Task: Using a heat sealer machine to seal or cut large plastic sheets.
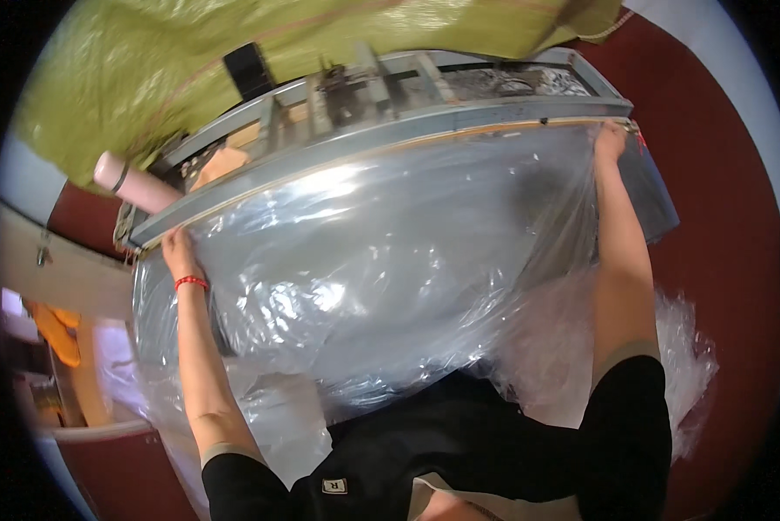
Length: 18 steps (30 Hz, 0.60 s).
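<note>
A wide sheet of clear plastic film stretches over the work surface and drapes down toward my body. At its far left corner my left hand, a red bracelet on the wrist, pinches the film's edge close to a grey metal frame. My right hand is closed on the film at the far right corner, near the other end of the frame. Both arms reach forward, far apart. Along the frame's near side runs a thin tan strip. Loose film bunches in creases near my right forearm.
Behind the front bar, a tray with dividers holds small tools and scraps. A pink bottle lies at its left end, and a dark phone-like slab leans at the back. Yellow-green sheeting hangs beyond. Shelves stand left.
</note>
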### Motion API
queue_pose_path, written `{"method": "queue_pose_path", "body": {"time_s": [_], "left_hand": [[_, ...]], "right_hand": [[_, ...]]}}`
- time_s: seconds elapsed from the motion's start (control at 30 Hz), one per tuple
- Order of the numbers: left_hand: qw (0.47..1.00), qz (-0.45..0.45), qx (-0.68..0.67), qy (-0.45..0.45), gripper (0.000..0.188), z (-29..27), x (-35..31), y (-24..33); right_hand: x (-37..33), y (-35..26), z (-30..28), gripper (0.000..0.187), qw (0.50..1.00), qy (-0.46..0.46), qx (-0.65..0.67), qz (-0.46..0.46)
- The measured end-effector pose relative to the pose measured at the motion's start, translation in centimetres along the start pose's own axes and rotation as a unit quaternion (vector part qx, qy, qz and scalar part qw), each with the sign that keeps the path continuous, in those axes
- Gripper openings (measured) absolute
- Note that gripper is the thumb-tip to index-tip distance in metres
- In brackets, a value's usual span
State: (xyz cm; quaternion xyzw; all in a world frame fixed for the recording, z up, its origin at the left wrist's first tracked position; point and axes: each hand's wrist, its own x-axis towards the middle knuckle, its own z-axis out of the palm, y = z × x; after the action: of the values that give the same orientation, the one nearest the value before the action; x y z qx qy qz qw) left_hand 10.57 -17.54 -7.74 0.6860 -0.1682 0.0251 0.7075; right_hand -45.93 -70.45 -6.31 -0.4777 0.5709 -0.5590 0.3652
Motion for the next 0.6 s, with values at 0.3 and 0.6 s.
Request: {"method": "queue_pose_path", "body": {"time_s": [0.3, 0.6], "left_hand": [[0.988, 0.129, -0.014, -0.084, 0.01, -7.3, -9.9, 11.4], [0.878, 0.231, 0.371, -0.192, 0.011, -10.0, -12.9, 8.6]], "right_hand": [[-27.1, -12.8, 8.4, 0.022, 0.747, -0.201, -0.102, -0.626], [-25.7, -6.8, 3.5, 0.013, 0.818, -0.506, -0.087, -0.259]]}}
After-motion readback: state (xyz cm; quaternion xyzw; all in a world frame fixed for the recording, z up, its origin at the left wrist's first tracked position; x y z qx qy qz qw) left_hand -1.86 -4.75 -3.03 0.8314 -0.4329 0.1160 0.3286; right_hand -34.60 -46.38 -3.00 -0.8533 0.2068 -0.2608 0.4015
